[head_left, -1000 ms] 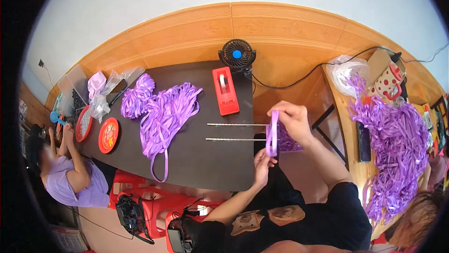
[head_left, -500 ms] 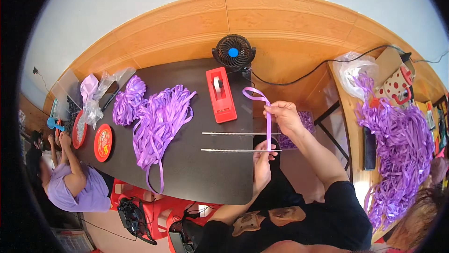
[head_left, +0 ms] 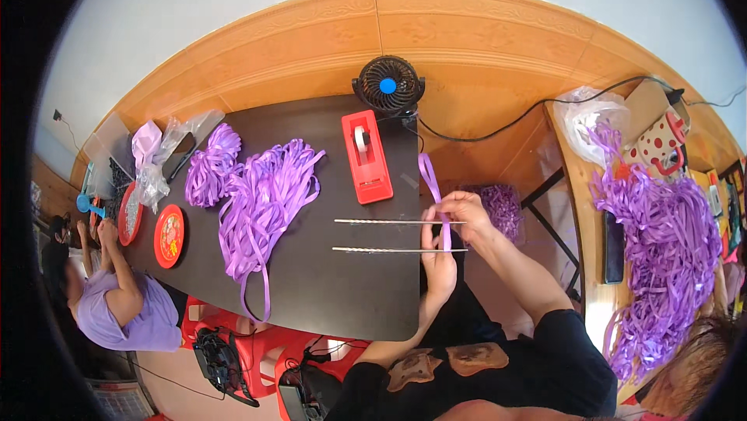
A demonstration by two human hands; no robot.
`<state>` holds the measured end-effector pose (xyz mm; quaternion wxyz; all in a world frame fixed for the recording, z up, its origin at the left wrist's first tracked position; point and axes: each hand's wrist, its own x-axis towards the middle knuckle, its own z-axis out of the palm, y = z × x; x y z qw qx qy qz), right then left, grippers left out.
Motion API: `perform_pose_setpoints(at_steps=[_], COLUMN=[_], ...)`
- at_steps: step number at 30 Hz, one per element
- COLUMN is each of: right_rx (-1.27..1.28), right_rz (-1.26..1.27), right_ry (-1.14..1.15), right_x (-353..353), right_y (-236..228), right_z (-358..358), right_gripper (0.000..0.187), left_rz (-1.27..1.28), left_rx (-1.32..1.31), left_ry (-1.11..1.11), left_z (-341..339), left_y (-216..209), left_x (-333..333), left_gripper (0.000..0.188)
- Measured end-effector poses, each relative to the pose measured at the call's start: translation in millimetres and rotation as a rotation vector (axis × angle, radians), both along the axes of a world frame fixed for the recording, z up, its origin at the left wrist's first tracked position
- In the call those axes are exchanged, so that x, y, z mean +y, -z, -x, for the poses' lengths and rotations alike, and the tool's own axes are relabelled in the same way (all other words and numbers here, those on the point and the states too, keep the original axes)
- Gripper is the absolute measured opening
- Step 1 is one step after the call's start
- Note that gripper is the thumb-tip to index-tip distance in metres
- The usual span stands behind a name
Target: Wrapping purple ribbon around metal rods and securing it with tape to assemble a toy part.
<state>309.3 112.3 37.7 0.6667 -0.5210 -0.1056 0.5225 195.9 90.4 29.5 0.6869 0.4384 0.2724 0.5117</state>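
Thumb and finger of the right hand pinch a purple ribbon near the rods; the left hand has its fingers against the same strip, but I can't tell whether they squeeze it. The ribbon crosses both thin metal rods, its loop rising toward twelve o'clock. The rods point to nine and overhang the bench, presumably so fingers can get round them. The tape dispenser sits at ten, within easy reach; the ribbon heap at nine lies apart from the rod tips. Beyond the bench edge, a low tub stands at two, leaving the forearms a gap to swing in.
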Motion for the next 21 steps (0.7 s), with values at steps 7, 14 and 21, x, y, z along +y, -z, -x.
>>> perform_pose_setpoints(at_steps=[7, 14, 21], right_rx=[0.010, 0.059, -0.688], right_rz=[0.032, 0.151, 0.012], right_ry=[0.038, -0.013, 0.237], right_x=[-24.1, -81.3, -145.7], right_y=[13.8, 28.3, 31.0], right_z=[25.8, 48.6, 72.3], right_gripper=[0.011, 0.011, 0.028], left_rz=[-0.232, 0.030, 0.358], left_rx=[0.086, -0.002, 0.013], left_ry=[-0.042, 0.055, 0.254], left_z=[2.5, 20.8, 51.8], left_y=[16.3, 28.3, 22.6], left_x=[7.6, -13.2, -40.3], left_gripper=[0.016, 0.014, 0.016])
